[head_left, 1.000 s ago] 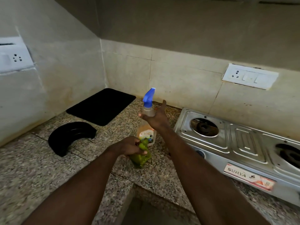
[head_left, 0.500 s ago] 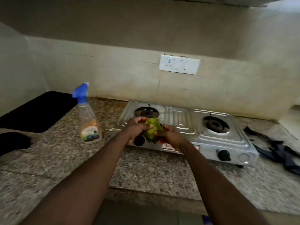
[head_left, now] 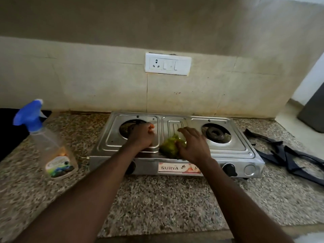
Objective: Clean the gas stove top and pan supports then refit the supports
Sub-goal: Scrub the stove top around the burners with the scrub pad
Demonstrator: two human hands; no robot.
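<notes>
Seen from above the person's own forearms, a two-burner stainless steel gas stove (head_left: 233, 148) sat on a speckled granite counter (head_left: 157, 199) against a stained tiled wall. The left hand (head_left: 142, 135) rested on the steel top just beside the left burner (head_left: 127, 128), its fingers curled in with nothing visible inside them. The right hand (head_left: 192, 146) lay spread, fingers arched, over a crumpled green cloth (head_left: 169, 146), pressing it onto the raised middle strip between the burners. The right burner (head_left: 214, 133) was bare, and both black pan supports (head_left: 289, 156) lay in a loose heap on the counter to the right of the stove, apart from it. A clear spray bottle with a blue trigger (head_left: 47, 142) stood to the left of the stove, and a white wall socket (head_left: 168, 64) was mounted above. The cloth looked soft and limp, probably best bunched under the palm so that it did not slide from under the hand on the smooth steel. The supports looked rigid, angular and likely fairly heavy, so each would seem best lifted by its outer frame, one at a time, since they lay overlapping and could snag on each other.
</notes>
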